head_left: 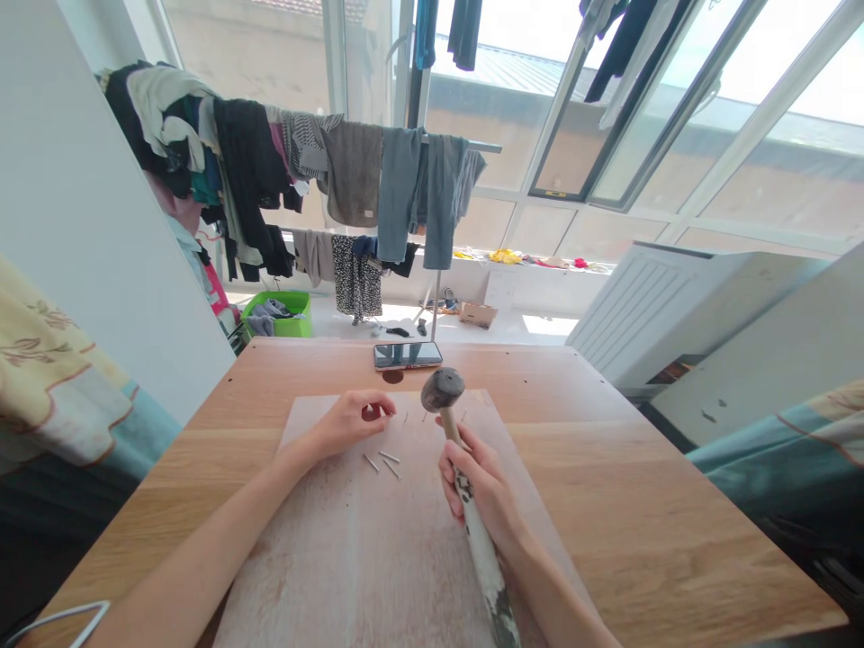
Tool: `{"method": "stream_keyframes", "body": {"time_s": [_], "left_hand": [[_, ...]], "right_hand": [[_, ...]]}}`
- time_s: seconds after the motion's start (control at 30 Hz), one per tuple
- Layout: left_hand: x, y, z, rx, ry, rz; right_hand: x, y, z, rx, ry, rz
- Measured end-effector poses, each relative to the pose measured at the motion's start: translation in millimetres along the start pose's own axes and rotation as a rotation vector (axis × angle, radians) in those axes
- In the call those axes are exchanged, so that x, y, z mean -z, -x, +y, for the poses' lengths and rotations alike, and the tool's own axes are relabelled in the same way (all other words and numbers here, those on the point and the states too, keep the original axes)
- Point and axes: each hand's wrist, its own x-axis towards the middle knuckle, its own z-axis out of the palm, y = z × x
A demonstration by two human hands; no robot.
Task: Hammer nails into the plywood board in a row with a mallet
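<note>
My right hand [478, 472] is wrapped around the worn, white-painted handle of a mallet [444, 389]. The mallet's dark head is raised above the far part of a pale wooden board [324, 558]. My left hand [355, 421] is closed in a pinch near the board's far edge, with a nail at its fingertips, mostly hidden. Just right of those fingers, a few thin nails [406, 417] stand upright in the board in a row. Several loose nails [390, 467] lie on the board, nearer to me than the left fingertips.
The board lies on a wooden table [627, 504]. Beyond it are a phone [408, 355] and a dark round spot. Past the table's far edge stand a drying rack with clothes [355, 171] and a green basket [297, 315]. A white cable [74, 616] lies at lower left.
</note>
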Motion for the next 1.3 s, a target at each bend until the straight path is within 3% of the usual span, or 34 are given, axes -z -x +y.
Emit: {"method": "stream_keyframes", "body": {"time_s": [0.27,0.57,1.0,1.17,1.3], "left_hand": [[0.2,2,-2,0.031,0.041,0.012],[-0.6,3,-11,-0.019,0.051,0.020],[0.6,3,-5,-0.022,0.034,0.005],[18.5,-1,3,0.051,0.007,-0.062],[38.6,4,31,0.035,-0.275,-0.194]], "right_hand": [[-24,-3,-35,-0.031,0.013,-0.066],[-35,-17,11,-0.032,-0.044,-0.142],[-33,-14,12,-0.077,-0.057,-0.185],[-30,-14,10,-0.071,-0.088,-0.137],[-28,-14,3,-0.026,-0.119,-0.047]]}}
